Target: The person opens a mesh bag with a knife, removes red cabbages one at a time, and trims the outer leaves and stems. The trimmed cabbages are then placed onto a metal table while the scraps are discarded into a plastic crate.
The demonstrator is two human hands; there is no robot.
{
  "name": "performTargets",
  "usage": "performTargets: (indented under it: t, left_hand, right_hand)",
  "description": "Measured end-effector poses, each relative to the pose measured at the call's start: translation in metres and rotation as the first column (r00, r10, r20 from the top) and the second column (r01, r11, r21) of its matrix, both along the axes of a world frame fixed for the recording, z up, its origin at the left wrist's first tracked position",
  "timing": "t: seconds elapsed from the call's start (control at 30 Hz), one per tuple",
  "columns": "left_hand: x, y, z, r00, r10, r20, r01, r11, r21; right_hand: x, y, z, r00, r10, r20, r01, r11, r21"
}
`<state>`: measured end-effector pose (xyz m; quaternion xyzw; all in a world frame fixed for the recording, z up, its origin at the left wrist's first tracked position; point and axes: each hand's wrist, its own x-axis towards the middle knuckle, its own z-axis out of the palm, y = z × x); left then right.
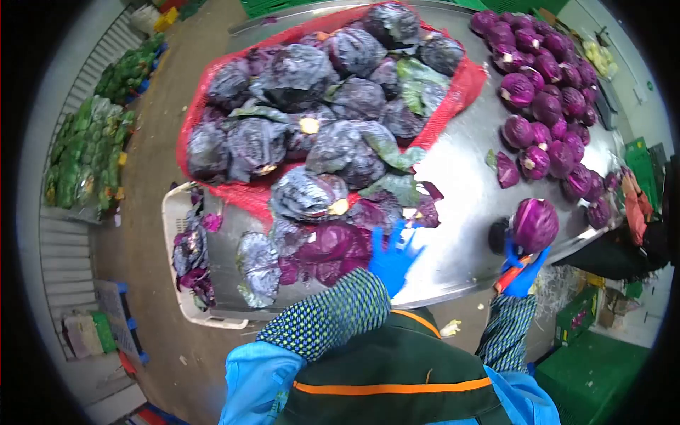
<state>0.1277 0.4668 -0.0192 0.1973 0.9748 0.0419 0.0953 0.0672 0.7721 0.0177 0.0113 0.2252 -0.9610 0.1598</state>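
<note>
My left hand (394, 263), in a blue glove, has its fingers spread and holds nothing. It is beside loose purple cabbage leaves (333, 244) on the metal table. At the table's right front edge, my gloved right hand (524, 276) holds a trimmed red cabbage (535, 225) together with an orange-handled knife (511, 276). The knife's blade is hidden. Untrimmed red cabbages (347, 152) with dark outer leaves lie in a red mesh sack (241, 197), opened out in front of me.
Many trimmed red cabbages (559, 106) are piled on the right of the metal table (453, 191). A pale crate (185, 297) with leaf scraps is at the table's left end. Green crates (588, 386) stand at lower right. Leafy vegetables (88, 152) are stacked by the left wall.
</note>
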Motion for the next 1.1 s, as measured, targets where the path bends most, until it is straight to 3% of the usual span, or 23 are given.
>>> performTargets:
  t: [0.03, 0.07, 0.1, 0.13, 0.17, 0.2, 0.27, 0.3, 0.33, 0.4, 0.47, 0.6, 0.7, 0.77, 0.8, 0.83, 0.87, 0.9, 0.93, 0.97, 1.03, 1.07, 1.1]
  left_hand:
    - [-0.003, -0.006, -0.034, 0.985, 0.132, -0.116, -0.146, 0.981, -0.125]
    - [-0.006, -0.030, -0.019, 0.946, 0.291, 0.145, -0.310, 0.943, 0.125]
    - [0.013, -0.042, -0.060, 0.908, 0.383, -0.171, -0.344, 0.913, 0.220]
    - [0.025, -0.063, -0.057, 0.925, 0.379, -0.018, -0.370, 0.913, 0.172]
    - [0.030, -0.080, -0.033, 0.865, 0.408, 0.293, -0.445, 0.893, 0.068]
    - [0.046, -0.098, -0.034, 0.883, 0.381, 0.276, -0.391, 0.920, -0.020]
    - [0.083, -0.146, -0.038, 0.919, 0.344, 0.192, -0.340, 0.939, -0.056]
    - [0.095, -0.175, -0.034, 0.886, 0.407, 0.223, -0.404, 0.913, -0.064]
    - [0.107, -0.208, -0.031, 0.849, 0.466, 0.251, -0.464, 0.883, -0.069]
    - [0.133, -0.285, -0.031, 0.889, 0.412, 0.202, -0.382, 0.908, -0.170]
    - [0.150, -0.353, -0.025, 0.871, 0.417, 0.260, -0.329, 0.888, -0.321]
    - [0.160, -0.458, -0.003, 0.742, 0.570, 0.353, -0.331, 0.769, -0.547]
    - [0.154, -0.474, 0.032, 0.523, 0.776, 0.351, -0.426, 0.595, -0.681]
    - [0.157, -0.487, 0.020, 0.522, 0.843, -0.129, -0.843, 0.486, -0.232]
    - [0.134, -0.466, 0.024, 0.544, 0.832, -0.109, -0.783, 0.550, 0.290]
    - [0.094, -0.419, 0.044, 0.575, 0.812, -0.096, -0.508, 0.446, 0.737]
    - [0.049, -0.350, 0.111, 0.652, 0.757, -0.034, -0.664, 0.592, 0.457]
    - [0.030, -0.330, 0.075, 0.846, 0.526, -0.082, -0.437, 0.774, 0.458]
    - [0.004, -0.304, 0.053, 0.915, 0.159, -0.371, 0.133, 0.750, 0.648]
    - [-0.018, -0.266, 0.076, 0.975, 0.062, -0.215, 0.060, 0.853, 0.518]
    - [-0.057, -0.228, 0.043, 0.985, 0.138, 0.101, -0.166, 0.920, 0.356]
    - [-0.071, -0.221, 0.029, 0.979, 0.193, 0.057, -0.202, 0.941, 0.273]
    - [-0.080, -0.222, 0.026, 0.971, 0.227, 0.072, -0.239, 0.913, 0.330]
  right_hand:
    - [-0.008, 0.021, 0.000, 0.933, -0.348, 0.088, 0.322, 0.919, 0.227]
    - [-0.016, 0.043, -0.009, 0.743, -0.663, 0.087, 0.565, 0.692, 0.449]
    - [-0.018, 0.102, -0.045, 0.779, -0.627, 0.000, 0.472, 0.587, 0.657]
    - [-0.016, 0.150, -0.073, 0.823, -0.566, -0.060, 0.361, 0.438, 0.823]
    - [-0.028, 0.133, -0.050, 0.767, -0.638, 0.072, 0.171, 0.312, 0.935]
    - [-0.036, 0.111, -0.037, 0.779, -0.622, 0.075, 0.162, 0.316, 0.935]
    - [-0.049, 0.061, -0.030, 0.909, -0.403, 0.103, -0.182, -0.165, 0.969]
    - [-0.054, 0.040, -0.033, 0.923, -0.313, 0.224, -0.312, -0.271, 0.910]
    - [-0.050, 0.031, -0.050, 0.930, -0.283, 0.234, -0.311, -0.266, 0.912]
    - [-0.037, 0.015, -0.085, 0.998, 0.037, 0.046, -0.046, -0.007, 0.999]
    - [-0.003, -0.095, -0.018, 0.973, 0.044, 0.228, -0.230, 0.324, 0.918]
    - [0.033, -0.276, 0.060, 0.811, 0.510, 0.288, -0.499, 0.346, 0.794]
    - [-0.004, -0.335, 0.039, 0.876, 0.467, 0.120, -0.289, 0.310, 0.906]
    - [-0.043, -0.343, -0.007, 0.816, 0.465, -0.343, 0.226, 0.290, 0.930]
    - [-0.057, -0.337, -0.028, 0.697, 0.508, -0.506, 0.462, 0.221, 0.859]
    - [-0.051, -0.340, -0.003, 0.866, 0.411, -0.285, 0.205, 0.227, 0.952]
    - [-0.044, -0.344, 0.023, 0.951, 0.308, -0.030, -0.055, 0.264, 0.963]
    - [-0.042, -0.339, 0.024, 0.973, 0.227, -0.035, -0.026, 0.260, 0.965]
    - [-0.041, -0.328, 0.008, 0.991, 0.128, -0.041, 0.009, 0.244, 0.970]
    - [-0.039, -0.315, -0.003, 0.995, 0.098, 0.028, -0.055, 0.281, 0.958]
    - [-0.028, -0.292, -0.012, 0.978, 0.075, 0.195, -0.209, 0.336, 0.918]
    - [-0.022, -0.283, -0.020, 0.952, 0.103, 0.290, -0.307, 0.292, 0.906]
    - [-0.012, -0.281, -0.030, 0.942, 0.127, 0.310, -0.335, 0.386, 0.860]
